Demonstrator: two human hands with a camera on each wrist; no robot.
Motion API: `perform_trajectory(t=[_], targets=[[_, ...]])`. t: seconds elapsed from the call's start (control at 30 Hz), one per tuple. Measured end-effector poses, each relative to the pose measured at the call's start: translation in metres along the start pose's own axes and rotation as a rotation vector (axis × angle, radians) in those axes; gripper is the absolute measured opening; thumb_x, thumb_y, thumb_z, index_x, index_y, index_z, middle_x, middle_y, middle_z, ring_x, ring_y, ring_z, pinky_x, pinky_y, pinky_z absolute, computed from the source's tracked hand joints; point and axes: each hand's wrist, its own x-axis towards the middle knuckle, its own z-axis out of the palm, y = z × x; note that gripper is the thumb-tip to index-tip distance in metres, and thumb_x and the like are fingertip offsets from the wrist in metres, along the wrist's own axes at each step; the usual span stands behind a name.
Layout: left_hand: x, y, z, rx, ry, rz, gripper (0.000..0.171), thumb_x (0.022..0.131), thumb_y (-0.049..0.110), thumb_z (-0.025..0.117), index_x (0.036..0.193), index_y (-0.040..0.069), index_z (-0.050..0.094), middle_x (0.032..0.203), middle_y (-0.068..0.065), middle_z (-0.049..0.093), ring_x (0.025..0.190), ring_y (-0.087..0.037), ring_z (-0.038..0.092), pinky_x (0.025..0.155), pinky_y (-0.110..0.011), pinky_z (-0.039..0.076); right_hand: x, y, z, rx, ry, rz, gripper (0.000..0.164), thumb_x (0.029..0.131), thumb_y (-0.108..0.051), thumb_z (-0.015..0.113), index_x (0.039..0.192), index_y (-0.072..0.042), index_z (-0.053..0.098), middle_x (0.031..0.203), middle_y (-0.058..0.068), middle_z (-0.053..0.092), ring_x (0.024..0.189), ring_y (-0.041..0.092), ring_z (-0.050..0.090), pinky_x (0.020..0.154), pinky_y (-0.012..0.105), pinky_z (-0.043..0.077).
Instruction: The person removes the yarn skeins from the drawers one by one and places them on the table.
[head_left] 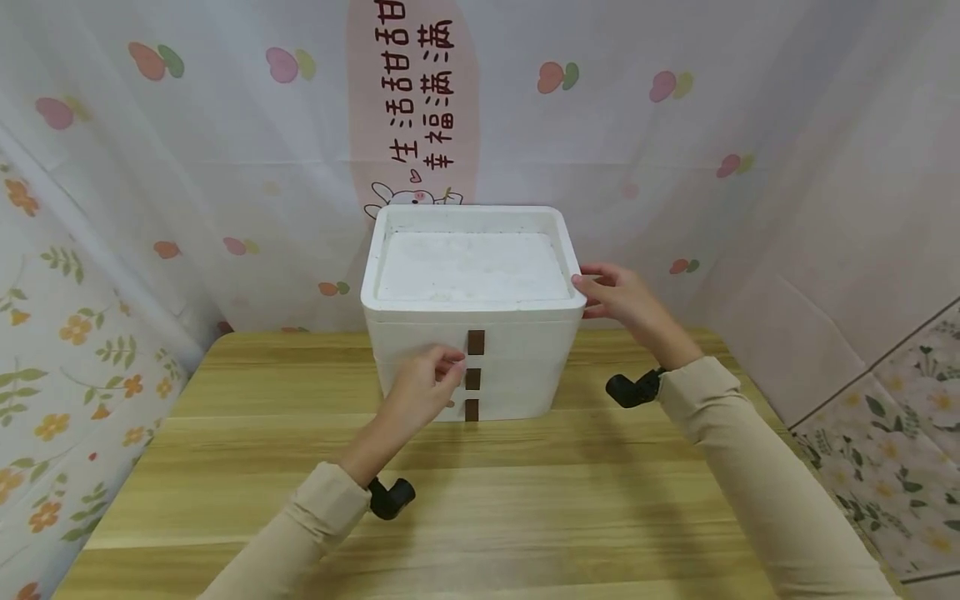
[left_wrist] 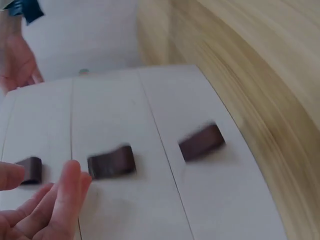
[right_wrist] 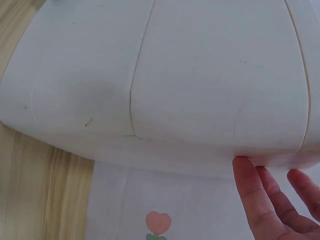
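A white three-drawer storage box [head_left: 517, 367] stands on the wooden table, its drawers flush. Down its front run three brown pull tabs: top [head_left: 476, 342], middle [head_left: 472, 379] and bottom [head_left: 472, 410]. My left hand [head_left: 426, 385] hovers just in front of these tabs. In the left wrist view its thumb and fingers are spread apart near the top tab [left_wrist: 33, 170], with nothing gripped. My right hand [head_left: 618, 296] is at the box's right side, thumb by the top rim. Its fingertips [right_wrist: 245, 167] touch the box near the rear edge in the right wrist view.
The box top is a shallow recessed tray [head_left: 472, 305] with a raised rim. Behind the table [head_left: 517, 517] hangs a printed white curtain [head_left: 622, 150]. Floral cloth [head_left: 67, 400] borders the left side. A black wrist camera [head_left: 633, 389] sits below my right forearm.
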Motion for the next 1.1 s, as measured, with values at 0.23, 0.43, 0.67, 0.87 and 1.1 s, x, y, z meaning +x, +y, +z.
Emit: perform_trajectory(t=[0.23,0.43,0.67,0.87,1.1], targets=[[0.005,0.006,0.013,-0.372,-0.021,-0.124,0.028,0.094,0.019,0.055,0.11,-0.004,0.054,0.096,-0.023,0.068,0.082,-0.033,0.068,0.06,-0.034,0.057,-0.001,0.003,0.0,0.025,0.021,-0.001,0.065,0.094,-0.037,0.052,0.143,0.0,0.03,0.133,0.023,0.043,0.081,0.005,0.062,0.084,0.028,0.053],[0.008,0.012,0.022,-0.461,-0.061,-0.159,0.031,0.098,0.027,0.049,0.1,-0.004,0.051,0.091,-0.025,0.069,0.076,-0.031,0.07,0.058,-0.037,0.057,0.001,0.001,0.001,0.037,0.043,0.002,0.064,0.094,-0.038,0.053,0.142,-0.002,0.032,0.133,0.022,0.044,0.084,0.009,0.062,0.086,0.031,0.053],[0.014,0.018,0.029,-0.51,-0.032,-0.157,0.033,0.101,0.024,0.04,0.097,-0.005,0.055,0.087,-0.025,0.069,0.065,-0.022,0.069,0.056,-0.035,0.057,0.003,0.004,0.003,0.041,0.052,0.003,0.061,0.094,-0.036,0.053,0.141,-0.002,0.034,0.13,0.021,0.045,0.081,0.008,0.062,0.083,0.029,0.054],[0.013,0.013,0.031,-0.49,-0.008,-0.133,0.033,0.1,0.024,0.044,0.092,-0.005,0.056,0.082,-0.024,0.069,0.063,-0.024,0.069,0.055,-0.035,0.056,0.001,0.002,0.001,0.063,0.055,0.019,0.062,0.094,-0.035,0.052,0.142,-0.001,0.032,0.127,0.022,0.045,0.076,0.005,0.063,0.081,0.028,0.054],[0.01,0.008,0.033,-0.467,0.026,-0.099,0.035,0.1,0.025,0.044,0.091,-0.007,0.055,0.078,-0.023,0.068,0.061,-0.026,0.068,0.053,-0.036,0.056,0.002,-0.001,0.002,0.096,0.04,0.04,0.062,0.093,-0.032,0.055,0.141,0.0,0.032,0.125,0.019,0.045,0.077,0.006,0.063,0.079,0.026,0.054]])
